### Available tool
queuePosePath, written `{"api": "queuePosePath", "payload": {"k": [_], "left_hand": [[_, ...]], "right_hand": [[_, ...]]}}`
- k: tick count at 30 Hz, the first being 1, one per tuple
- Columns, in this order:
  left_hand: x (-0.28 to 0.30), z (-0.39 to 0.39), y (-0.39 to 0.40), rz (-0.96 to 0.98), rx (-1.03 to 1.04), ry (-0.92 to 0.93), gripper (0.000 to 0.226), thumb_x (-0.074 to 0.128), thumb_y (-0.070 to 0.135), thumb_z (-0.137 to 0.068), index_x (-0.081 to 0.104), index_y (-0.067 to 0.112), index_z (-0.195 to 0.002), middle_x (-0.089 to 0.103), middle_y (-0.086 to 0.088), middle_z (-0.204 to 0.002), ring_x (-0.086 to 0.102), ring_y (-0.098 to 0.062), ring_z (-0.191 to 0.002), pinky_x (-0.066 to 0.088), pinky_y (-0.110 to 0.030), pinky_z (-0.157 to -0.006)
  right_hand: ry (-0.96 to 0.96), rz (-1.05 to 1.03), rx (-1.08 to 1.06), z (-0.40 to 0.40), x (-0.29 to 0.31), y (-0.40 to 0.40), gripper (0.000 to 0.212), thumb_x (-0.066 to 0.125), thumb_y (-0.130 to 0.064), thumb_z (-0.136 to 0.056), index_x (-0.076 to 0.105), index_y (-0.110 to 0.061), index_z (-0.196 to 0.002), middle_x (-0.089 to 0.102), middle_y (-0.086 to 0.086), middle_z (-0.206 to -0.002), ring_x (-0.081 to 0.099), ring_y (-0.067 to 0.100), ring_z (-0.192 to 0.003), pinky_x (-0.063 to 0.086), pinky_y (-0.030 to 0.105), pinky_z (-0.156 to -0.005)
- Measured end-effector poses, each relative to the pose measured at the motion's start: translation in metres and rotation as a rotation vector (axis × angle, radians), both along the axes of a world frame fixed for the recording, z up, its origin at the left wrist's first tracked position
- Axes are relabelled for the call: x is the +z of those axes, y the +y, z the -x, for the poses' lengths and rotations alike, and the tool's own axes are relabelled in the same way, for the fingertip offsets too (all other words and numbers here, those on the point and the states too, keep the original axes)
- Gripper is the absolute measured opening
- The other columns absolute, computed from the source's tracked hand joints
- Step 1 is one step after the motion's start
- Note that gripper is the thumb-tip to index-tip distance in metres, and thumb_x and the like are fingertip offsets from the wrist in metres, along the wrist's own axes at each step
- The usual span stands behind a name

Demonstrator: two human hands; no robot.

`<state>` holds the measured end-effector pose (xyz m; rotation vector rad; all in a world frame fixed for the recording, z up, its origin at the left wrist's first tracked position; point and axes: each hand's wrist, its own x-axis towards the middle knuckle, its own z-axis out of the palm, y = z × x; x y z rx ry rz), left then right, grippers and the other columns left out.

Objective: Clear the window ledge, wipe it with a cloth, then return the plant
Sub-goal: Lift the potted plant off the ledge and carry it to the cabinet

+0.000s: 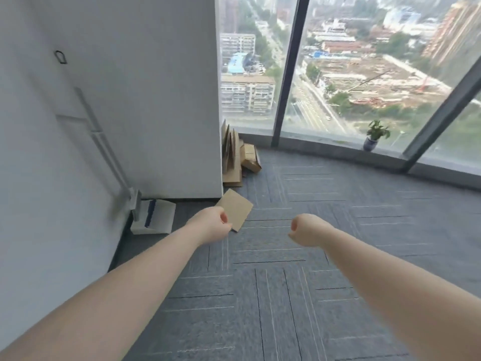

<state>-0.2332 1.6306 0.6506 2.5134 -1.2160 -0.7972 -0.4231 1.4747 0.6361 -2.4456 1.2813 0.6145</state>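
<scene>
The small green leafy plant in its blue-and-white rounded ceramic pot [372, 138] stood upright on the low grey window ledge [325, 145], far ahead of our hands and off to the right of both. Its long axis ran straight up, stem over pot. Our right hand [303, 231] was the nearer of the two, so we judged it the natural one to reach first, though both were well apart from the pot and we would have had to walk closer.

Both hands were curled into loose fists and held nothing: our left hand [212, 225] hovered over a flat brown cardboard square [235, 209] lying on the floor beyond it, not gripping it as far as we could tell.

Between us and the ledge lay grey carpet tiles [299, 295]. Ahead of the left hand, folded brown cardboard boxes [240, 157] leaned against a white wall [143, 100], and a white dustpan set [152, 217] stood left of that hand. No cloth was in view.
</scene>
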Motion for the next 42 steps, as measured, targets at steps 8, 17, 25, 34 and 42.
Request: {"api": "queuePosePath", "payload": {"k": [8, 17, 25, 34, 42], "left_hand": [[-0.016, -0.002, -0.185, -0.006, -0.262, -0.04, 0.027, 0.051, 0.043, -0.088, 0.058, 0.024, -0.107, 0.064, 0.001, -0.109, 0.059, -0.021, -0.097, 0.051, -0.032, -0.084], [-0.034, 0.035, -0.401, -0.04, -0.377, -0.024, 0.032, 0.053, 0.04, -0.091, 0.056, 0.021, -0.117, 0.062, -0.001, -0.114, 0.061, -0.021, -0.1, 0.053, -0.036, -0.085], [-0.021, 0.042, -0.589, -0.009, -0.388, -0.059, 0.032, 0.051, 0.039, -0.093, 0.055, 0.019, -0.118, 0.063, -0.002, -0.112, 0.062, -0.019, -0.091, 0.055, -0.033, -0.079], [-0.04, -0.004, -0.796, -0.02, -0.433, -0.047, 0.034, 0.051, 0.04, -0.092, 0.055, 0.021, -0.12, 0.063, 0.001, -0.115, 0.062, -0.019, -0.094, 0.055, -0.035, -0.083], [-0.049, -0.015, -1.003, -0.061, -0.57, -0.089, 0.032, 0.05, 0.037, -0.091, 0.055, 0.021, -0.118, 0.062, 0.003, -0.114, 0.059, -0.021, -0.098, 0.049, -0.032, -0.084]], "right_hand": [[-0.084, 0.023, -0.319, 0.039, -0.012, -0.118, 0.029, 0.048, -0.031, -0.093, 0.058, -0.015, -0.115, 0.062, 0.006, -0.116, 0.058, 0.028, -0.107, 0.05, 0.035, -0.088], [-0.095, -0.026, -0.486, 0.086, -0.047, -0.31, 0.028, 0.045, -0.029, -0.093, 0.055, -0.018, -0.117, 0.06, 0.003, -0.116, 0.058, 0.025, -0.1, 0.049, 0.032, -0.082], [-0.086, -0.041, -0.478, 0.088, -0.04, -0.496, 0.033, 0.044, -0.027, -0.093, 0.053, -0.017, -0.123, 0.058, 0.003, -0.122, 0.056, 0.025, -0.109, 0.046, 0.033, -0.086], [-0.069, -0.027, -0.557, 0.054, -0.05, -0.686, 0.03, 0.044, -0.028, -0.093, 0.053, -0.021, -0.121, 0.059, 0.001, -0.122, 0.056, 0.025, -0.108, 0.044, 0.033, -0.083], [-0.062, -0.063, -0.649, 0.041, -0.049, -0.848, 0.027, 0.044, -0.029, -0.093, 0.054, -0.021, -0.117, 0.059, 0.0, -0.109, 0.057, 0.023, -0.096, 0.044, 0.029, -0.077]]}}
